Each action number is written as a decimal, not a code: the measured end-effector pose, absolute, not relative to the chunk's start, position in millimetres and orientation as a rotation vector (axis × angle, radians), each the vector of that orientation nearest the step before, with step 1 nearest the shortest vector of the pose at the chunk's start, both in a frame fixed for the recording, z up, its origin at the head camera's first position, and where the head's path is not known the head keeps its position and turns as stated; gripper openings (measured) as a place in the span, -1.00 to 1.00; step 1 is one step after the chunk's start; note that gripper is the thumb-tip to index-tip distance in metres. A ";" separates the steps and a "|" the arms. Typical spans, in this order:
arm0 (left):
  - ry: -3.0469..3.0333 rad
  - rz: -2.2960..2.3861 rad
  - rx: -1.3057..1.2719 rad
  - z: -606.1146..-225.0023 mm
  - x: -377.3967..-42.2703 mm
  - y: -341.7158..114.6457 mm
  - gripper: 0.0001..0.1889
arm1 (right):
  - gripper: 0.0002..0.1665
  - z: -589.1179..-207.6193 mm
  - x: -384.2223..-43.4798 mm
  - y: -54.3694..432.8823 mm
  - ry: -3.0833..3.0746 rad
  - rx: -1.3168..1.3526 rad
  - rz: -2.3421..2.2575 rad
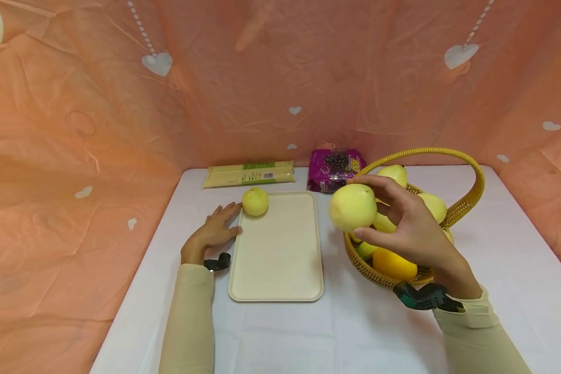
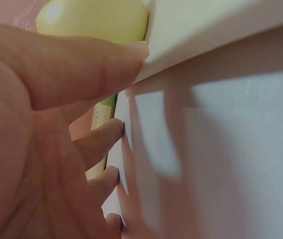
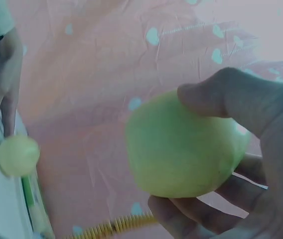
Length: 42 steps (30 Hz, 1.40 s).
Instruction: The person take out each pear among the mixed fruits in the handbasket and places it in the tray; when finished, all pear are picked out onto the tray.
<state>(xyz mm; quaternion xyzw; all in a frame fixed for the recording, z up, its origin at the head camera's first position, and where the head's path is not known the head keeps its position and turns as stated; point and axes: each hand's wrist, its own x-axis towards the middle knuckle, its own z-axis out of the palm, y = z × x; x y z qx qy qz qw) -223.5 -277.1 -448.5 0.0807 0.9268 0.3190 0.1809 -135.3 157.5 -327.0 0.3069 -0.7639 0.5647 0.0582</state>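
By the left rim of the fruit basket (image 1: 366,269), a purple packet (image 1: 320,169) behind, my right grip (image 1: 413,228) curls around a pale-yellow fruit (image 1: 352,208); my left grip (image 1: 213,229) lies, fingers loosely spread, beside the tray (image 1: 280,244).

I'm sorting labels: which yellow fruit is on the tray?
The round fruit at the far left corner of the tray; the right hand holds another, and the others sit in the basket.

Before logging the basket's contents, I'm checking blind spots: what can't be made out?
Head: fruit in the basket, partly hidden by the right hand.
Head: fine print on beige packet, too small.
Left wrist: yellow fruit, cut off by top edge.
Right wrist: basket handle, cut off by lower edge.
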 end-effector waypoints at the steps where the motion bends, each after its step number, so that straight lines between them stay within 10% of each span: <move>1: 2.618 0.901 0.229 -448.4 -223.8 -277.2 -0.19 | 0.02 -326.9 -137.0 151.9 -2.321 0.931 1.707; 17: 2.620 0.891 0.218 -447.1 -226.3 -276.2 -0.19 | -0.03 -342.4 -175.3 75.2 -2.358 0.929 1.687; 42: 2.627 0.903 0.219 -448.8 -225.7 -278.4 -0.19 | 0.00 -431.8 -235.8 -3.3 -2.601 0.183 1.593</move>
